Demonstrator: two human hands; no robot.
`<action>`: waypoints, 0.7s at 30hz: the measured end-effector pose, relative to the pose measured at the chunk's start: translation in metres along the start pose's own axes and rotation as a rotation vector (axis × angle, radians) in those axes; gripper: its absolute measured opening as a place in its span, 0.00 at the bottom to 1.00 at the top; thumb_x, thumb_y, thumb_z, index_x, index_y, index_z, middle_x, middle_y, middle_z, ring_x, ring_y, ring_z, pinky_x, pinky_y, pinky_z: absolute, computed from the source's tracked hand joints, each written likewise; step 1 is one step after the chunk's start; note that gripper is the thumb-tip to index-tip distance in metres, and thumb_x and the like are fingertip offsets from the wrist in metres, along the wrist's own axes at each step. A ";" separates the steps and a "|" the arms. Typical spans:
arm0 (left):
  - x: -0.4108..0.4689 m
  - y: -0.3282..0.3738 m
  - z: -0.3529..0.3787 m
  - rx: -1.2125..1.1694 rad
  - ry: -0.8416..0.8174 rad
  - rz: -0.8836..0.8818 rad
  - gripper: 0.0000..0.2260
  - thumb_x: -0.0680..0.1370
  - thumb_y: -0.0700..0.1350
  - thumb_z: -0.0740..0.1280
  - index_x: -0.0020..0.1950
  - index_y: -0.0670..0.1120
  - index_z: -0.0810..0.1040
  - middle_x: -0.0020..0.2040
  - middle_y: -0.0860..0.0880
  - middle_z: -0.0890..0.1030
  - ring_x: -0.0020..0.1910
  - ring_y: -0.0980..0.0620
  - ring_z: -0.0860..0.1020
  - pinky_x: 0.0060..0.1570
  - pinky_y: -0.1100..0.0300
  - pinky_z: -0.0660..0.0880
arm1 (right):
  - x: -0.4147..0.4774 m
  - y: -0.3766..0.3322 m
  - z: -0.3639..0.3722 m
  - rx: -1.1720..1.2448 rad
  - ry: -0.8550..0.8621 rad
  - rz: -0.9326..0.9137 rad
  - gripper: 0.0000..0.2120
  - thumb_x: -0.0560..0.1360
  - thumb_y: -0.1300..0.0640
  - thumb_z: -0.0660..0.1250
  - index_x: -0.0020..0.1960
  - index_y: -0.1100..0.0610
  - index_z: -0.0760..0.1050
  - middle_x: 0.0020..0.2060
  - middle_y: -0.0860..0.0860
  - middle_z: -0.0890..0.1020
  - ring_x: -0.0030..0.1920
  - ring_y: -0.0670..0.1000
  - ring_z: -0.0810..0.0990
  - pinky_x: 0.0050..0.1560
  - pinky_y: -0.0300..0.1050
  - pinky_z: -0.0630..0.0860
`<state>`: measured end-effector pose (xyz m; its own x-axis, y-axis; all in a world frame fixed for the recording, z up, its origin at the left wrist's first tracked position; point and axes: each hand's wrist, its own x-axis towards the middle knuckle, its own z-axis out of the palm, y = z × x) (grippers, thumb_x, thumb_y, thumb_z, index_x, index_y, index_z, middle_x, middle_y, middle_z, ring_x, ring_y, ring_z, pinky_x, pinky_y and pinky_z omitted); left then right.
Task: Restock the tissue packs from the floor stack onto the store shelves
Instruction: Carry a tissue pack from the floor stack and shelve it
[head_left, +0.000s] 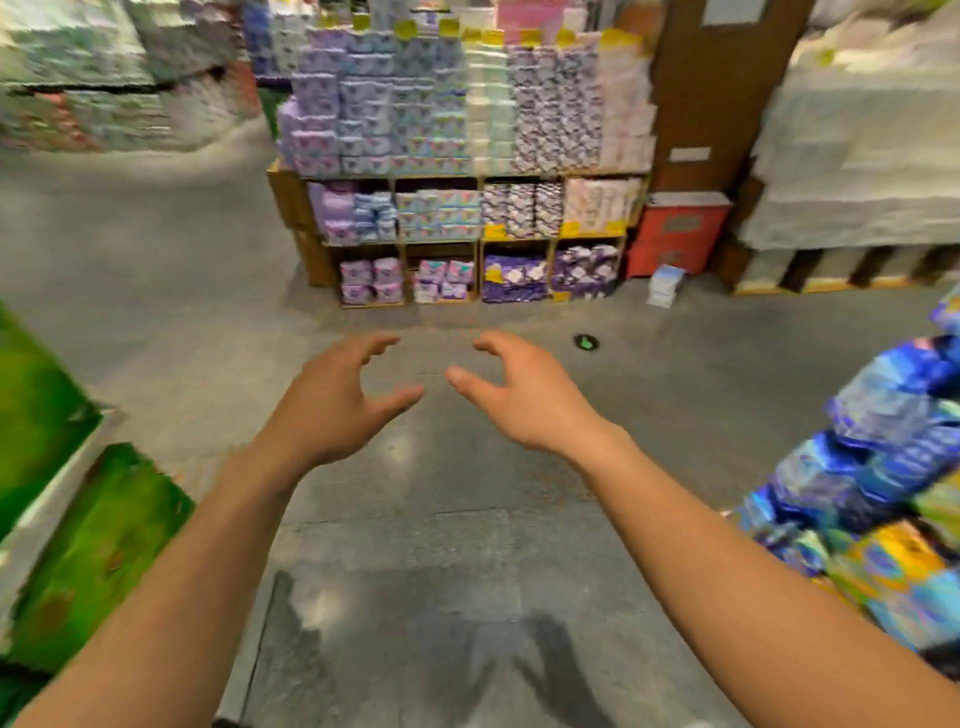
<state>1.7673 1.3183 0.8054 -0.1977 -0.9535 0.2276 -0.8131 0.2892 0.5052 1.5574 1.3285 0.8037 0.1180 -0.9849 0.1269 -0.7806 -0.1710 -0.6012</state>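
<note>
Both my arms reach forward over the grey floor. My left hand and my right hand hover side by side, fingers loosely curved, holding nothing. Ahead stands a wooden shelf unit filled with purple, blue and white tissue packs. A small stack of white and blue tissue packs sits on the floor to the right of the shelf unit, well beyond my hands.
A red box stands beside the floor stack, against a brown pillar. Green packs crowd the left foreground, blue and yellow packs the right. A wrapped white pallet load is at far right.
</note>
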 end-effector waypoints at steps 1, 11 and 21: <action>0.015 0.009 0.016 -0.012 -0.029 0.011 0.29 0.72 0.58 0.74 0.71 0.50 0.73 0.66 0.48 0.78 0.63 0.50 0.76 0.58 0.59 0.69 | 0.005 0.018 -0.007 0.003 0.002 0.032 0.31 0.78 0.38 0.64 0.74 0.56 0.69 0.71 0.53 0.74 0.71 0.53 0.71 0.70 0.49 0.68; 0.166 0.060 0.147 -0.125 -0.235 0.135 0.29 0.73 0.58 0.73 0.72 0.51 0.72 0.67 0.49 0.78 0.64 0.51 0.76 0.61 0.57 0.70 | 0.066 0.182 -0.045 0.123 0.036 0.390 0.33 0.77 0.35 0.63 0.76 0.52 0.66 0.74 0.50 0.71 0.74 0.52 0.68 0.71 0.51 0.68; 0.402 0.106 0.272 -0.152 -0.487 0.294 0.31 0.75 0.62 0.69 0.75 0.53 0.67 0.71 0.50 0.74 0.67 0.51 0.73 0.63 0.56 0.69 | 0.209 0.327 -0.112 0.131 0.094 0.606 0.36 0.77 0.33 0.63 0.78 0.51 0.63 0.76 0.49 0.68 0.75 0.52 0.66 0.71 0.50 0.67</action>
<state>1.4524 0.9428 0.7239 -0.6611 -0.7502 -0.0139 -0.6054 0.5224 0.6005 1.2581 1.0703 0.7226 -0.3813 -0.9023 -0.2014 -0.6091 0.4091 -0.6794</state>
